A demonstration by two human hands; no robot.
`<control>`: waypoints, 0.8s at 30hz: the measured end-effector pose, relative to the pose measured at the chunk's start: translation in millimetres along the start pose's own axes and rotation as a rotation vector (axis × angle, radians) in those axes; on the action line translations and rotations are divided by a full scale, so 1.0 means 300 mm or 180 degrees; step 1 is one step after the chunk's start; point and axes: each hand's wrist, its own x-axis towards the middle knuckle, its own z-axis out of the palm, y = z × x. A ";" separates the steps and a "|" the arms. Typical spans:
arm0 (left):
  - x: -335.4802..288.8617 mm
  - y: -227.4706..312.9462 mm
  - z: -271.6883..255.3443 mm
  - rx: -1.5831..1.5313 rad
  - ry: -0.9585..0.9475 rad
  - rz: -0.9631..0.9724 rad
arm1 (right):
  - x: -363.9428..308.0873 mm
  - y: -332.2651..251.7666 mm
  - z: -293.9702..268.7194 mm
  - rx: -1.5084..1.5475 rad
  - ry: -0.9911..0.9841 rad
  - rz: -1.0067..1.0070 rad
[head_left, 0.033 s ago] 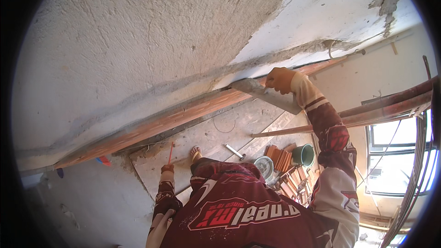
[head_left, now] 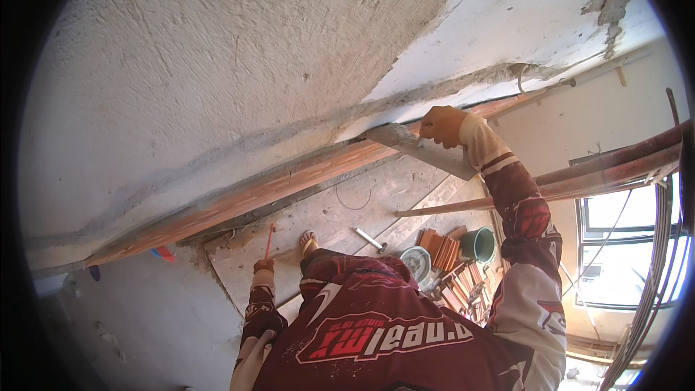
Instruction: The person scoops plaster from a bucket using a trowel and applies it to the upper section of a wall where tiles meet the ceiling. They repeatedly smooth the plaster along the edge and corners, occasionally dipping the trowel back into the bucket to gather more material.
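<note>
My right hand point(head_left: 443, 127) is closed round the handle of a plastering trowel point(head_left: 450, 157). Grey mortar point(head_left: 389, 133) lies on the trowel's left end, against the lower edge of the plastered wall point(head_left: 239, 65). A reddish brick ledge point(head_left: 318, 169) runs along just beneath that edge. Lower and to the left, my left hand point(head_left: 264, 266) has its fingers wrapped round a thin red stick point(head_left: 270, 241) that points up, well apart from the wall. Its far end is bare.
A hammer point(head_left: 371, 240) lies on the boards below. Near it stand a round basin point(head_left: 416, 263), orange tiles point(head_left: 439, 247) and a green bucket point(head_left: 478, 245). A wooden pole point(head_left: 463, 207) crosses at right, before the window point(head_left: 630, 246). A bent conduit point(head_left: 531, 85) sticks out from the wall.
</note>
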 end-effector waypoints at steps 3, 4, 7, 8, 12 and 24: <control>0.022 0.025 -0.007 0.0246 -0.0012 0.0079 | 0.015 0.073 -0.015 -0.0117 -0.0012 -0.0047; 0.027 0.033 -0.006 0.0247 -0.0028 0.0113 | 0.019 0.100 -0.018 -0.0172 -0.0024 -0.0103; 0.107 -0.106 0.003 0.0564 0.0234 0.1175 | -0.011 0.027 -0.070 -0.0190 -0.0095 0.0075; 0.127 -0.146 0.023 0.0714 0.0343 0.1696 | 0.002 0.019 -0.080 -0.0238 -0.0116 0.0073; 0.092 -0.053 -0.022 0.0717 0.0111 0.0982 | 0.004 0.019 -0.081 -0.0383 -0.0047 0.0203; 0.096 -0.164 0.162 -0.0954 -0.0048 0.0052 | 0.031 0.008 -0.099 -0.0692 0.0060 -0.0251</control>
